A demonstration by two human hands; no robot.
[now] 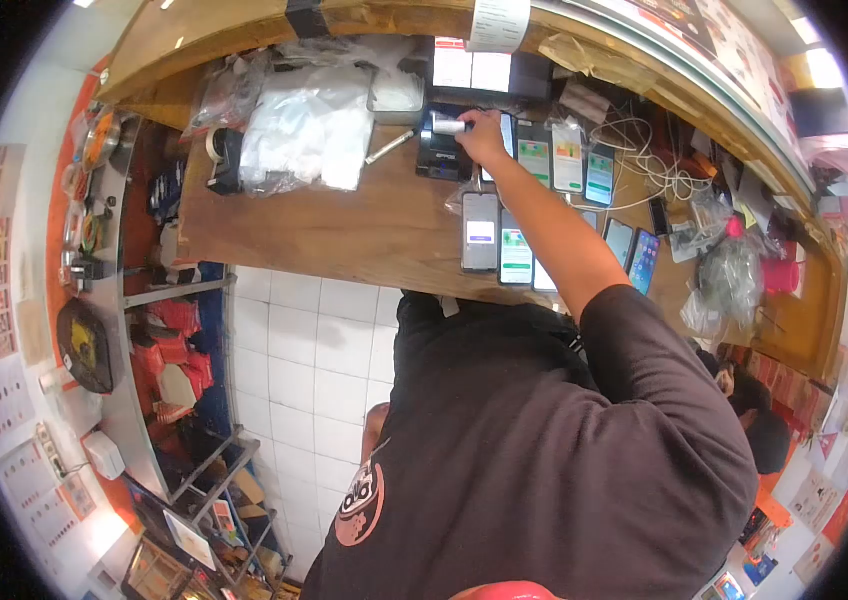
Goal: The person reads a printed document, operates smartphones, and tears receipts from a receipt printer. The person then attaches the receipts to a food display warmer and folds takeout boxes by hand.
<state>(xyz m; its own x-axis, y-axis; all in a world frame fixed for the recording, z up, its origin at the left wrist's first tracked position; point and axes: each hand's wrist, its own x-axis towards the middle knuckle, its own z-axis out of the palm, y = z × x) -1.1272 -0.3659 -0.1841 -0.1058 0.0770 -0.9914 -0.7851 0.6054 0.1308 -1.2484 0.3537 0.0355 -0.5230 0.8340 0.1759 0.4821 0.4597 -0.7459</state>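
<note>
My right hand [484,136] reaches over the wooden table and is closed on a small white paper [450,126] at the top of a black receipt printer [438,158]. Just right of the hand stand several phones, among them a green-and-white one [533,152] and a white-screened one [567,158]. Nearer to me lie more phones, including a grey-screened one [480,232] beside a lit one [516,252]. My left hand is out of sight; only a bit of skin shows beside the black shirt.
Clear plastic bags [306,125] cover the table's back left, near a tape dispenser [225,160] and a white pen [390,147]. White cables [644,160] tangle at the right, by a plastic bag [729,280]. A monitor [472,68] stands behind the printer.
</note>
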